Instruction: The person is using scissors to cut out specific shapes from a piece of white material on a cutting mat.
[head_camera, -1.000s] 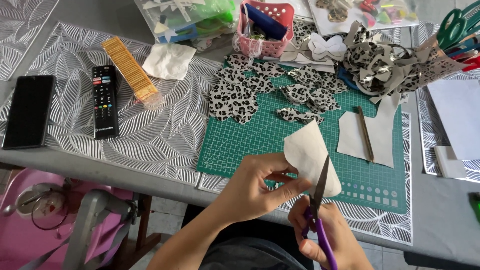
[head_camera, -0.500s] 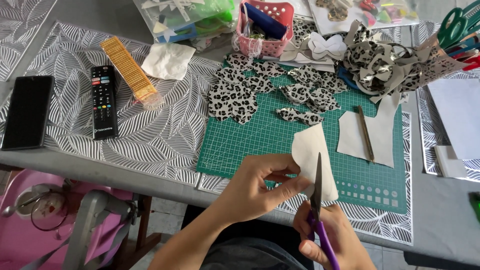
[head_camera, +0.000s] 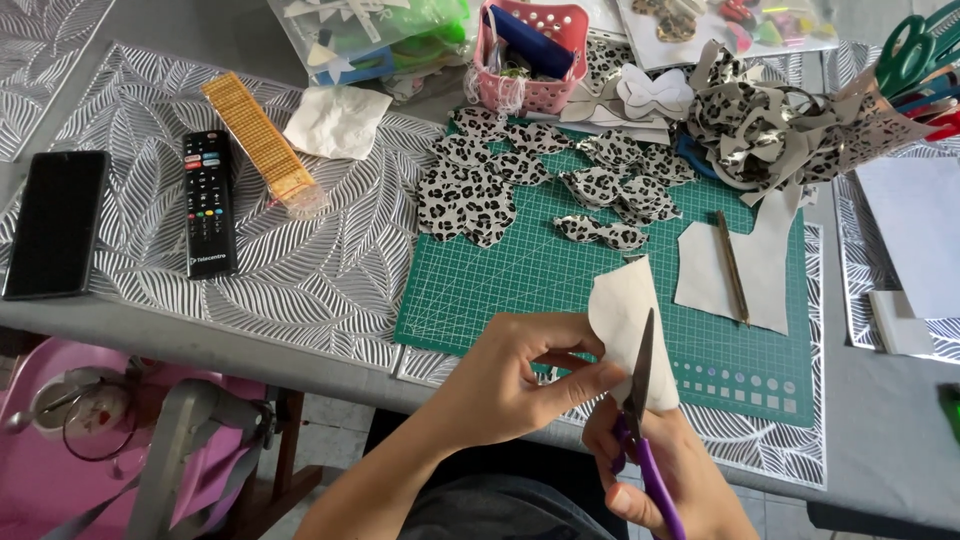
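Observation:
My left hand (head_camera: 515, 375) pinches a pale beige fabric piece (head_camera: 620, 315) above the front edge of the green cutting mat (head_camera: 520, 285). My right hand (head_camera: 670, 475) grips purple-handled scissors (head_camera: 640, 420), whose dark blades point up into the lower right side of the fabric piece. Several leopard-print cut shapes (head_camera: 480, 190) lie on the far part of the mat. Another beige fabric piece (head_camera: 765, 265) with a pencil (head_camera: 732, 265) on it lies to the right.
A black phone (head_camera: 55, 222), a remote control (head_camera: 208, 202), a gold strip (head_camera: 262, 142) and a white tissue (head_camera: 335, 120) lie on the left. A pink basket (head_camera: 535, 50), fabric scraps (head_camera: 790, 115) and paper sheets (head_camera: 915, 230) crowd the back and right. A pink stool (head_camera: 90, 430) stands below left.
The fabric piece has turned more upright in my left hand, and the scissor blades have moved further up along its edge.

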